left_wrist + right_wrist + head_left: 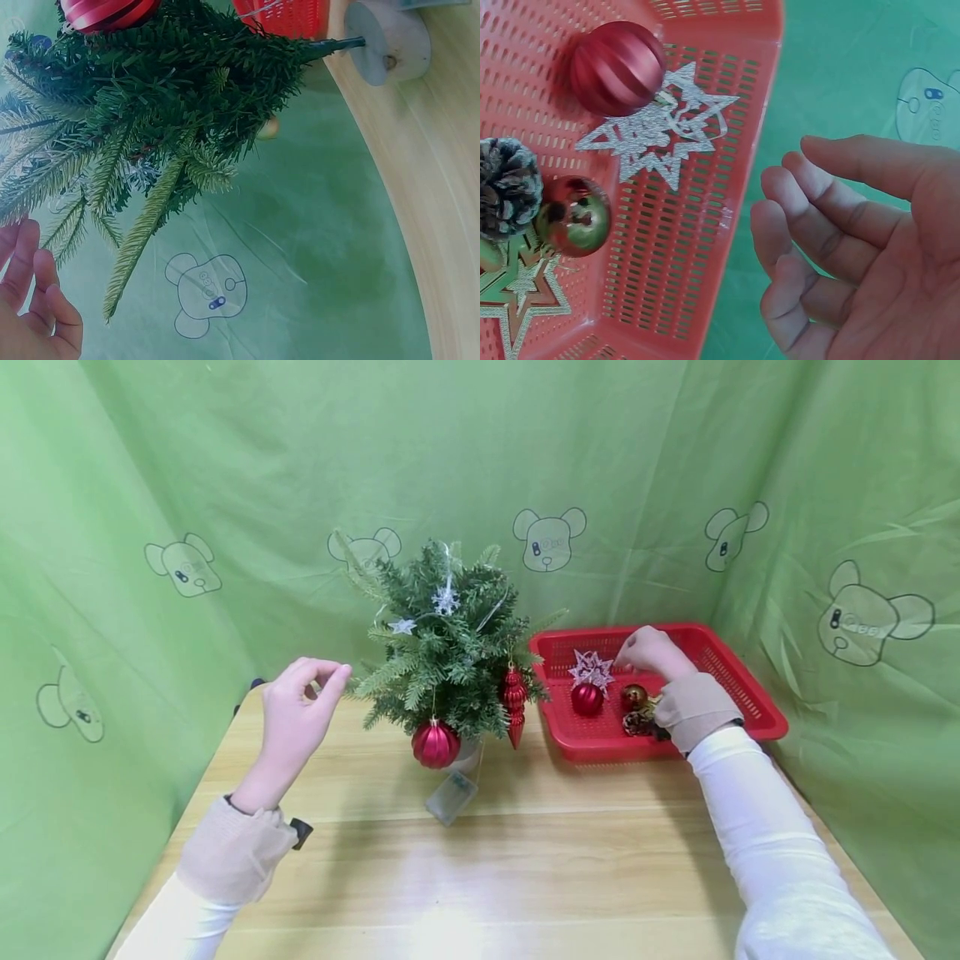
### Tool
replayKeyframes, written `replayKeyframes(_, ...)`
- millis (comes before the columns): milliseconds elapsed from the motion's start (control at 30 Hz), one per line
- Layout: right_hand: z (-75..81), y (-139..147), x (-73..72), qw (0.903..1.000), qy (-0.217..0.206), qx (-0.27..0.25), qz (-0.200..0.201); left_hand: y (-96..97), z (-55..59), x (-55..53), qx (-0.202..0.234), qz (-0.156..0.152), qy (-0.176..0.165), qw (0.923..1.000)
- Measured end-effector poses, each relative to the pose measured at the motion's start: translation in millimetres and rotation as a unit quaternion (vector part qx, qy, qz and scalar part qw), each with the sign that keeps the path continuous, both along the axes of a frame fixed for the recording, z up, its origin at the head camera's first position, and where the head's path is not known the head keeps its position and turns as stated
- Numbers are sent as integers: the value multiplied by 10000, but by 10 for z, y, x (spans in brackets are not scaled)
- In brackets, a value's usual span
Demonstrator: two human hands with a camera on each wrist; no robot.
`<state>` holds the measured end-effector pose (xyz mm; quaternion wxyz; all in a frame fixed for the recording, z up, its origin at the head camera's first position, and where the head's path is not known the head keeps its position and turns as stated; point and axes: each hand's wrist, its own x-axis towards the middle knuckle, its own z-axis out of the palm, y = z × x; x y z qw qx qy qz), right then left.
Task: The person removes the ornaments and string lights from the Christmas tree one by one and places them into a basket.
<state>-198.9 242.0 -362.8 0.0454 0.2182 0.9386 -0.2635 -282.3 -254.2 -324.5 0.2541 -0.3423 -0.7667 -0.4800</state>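
A small artificial Christmas tree (450, 668) stands mid-table on a round wooden base (409, 45). A ridged red ball (436, 743) and a long red ornament (514, 702) hang from its branches. My left hand (300, 702) is raised at the tree's left, fingers loosely bent beside the branch tips, with nothing visible in it. Above the red basket (600, 750) is my right hand (862, 240), its bent fingers holding nothing. Nearest to it are a silver star ornament (676, 169) and a red ball (619, 67), both inside the basket.
Also in the basket lie a shiny gold ball (574, 217), a pine cone (510, 187) and a gold star (510, 341). A clear battery box (452, 797) rests in front of the tree. Green curtain (465, 443) surrounds the table's back and sides.
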Motion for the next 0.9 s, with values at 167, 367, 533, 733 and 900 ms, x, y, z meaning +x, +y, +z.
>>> replayKeyframes(167,79,11,46,9982,240,-524,-168,-1,-6,-7,9,-6,13,10000)
replayKeyframes(367,185,25,137,9961,558,-597,-329,-3,-12,-11,12,-19,-7,10000)
replayKeyframes(533,302,-2,222,9935,839,-621,-446,4,-8,-1,5,4,-11,10000)
replayKeyframes(733,434,-87,299,9908,1129,-604,-439,12,-9,-5,31,12,21,10000)
replayKeyframes(900,574,-254,343,9887,1423,-349,-313,16,-2,-4,22,21,21,10000)
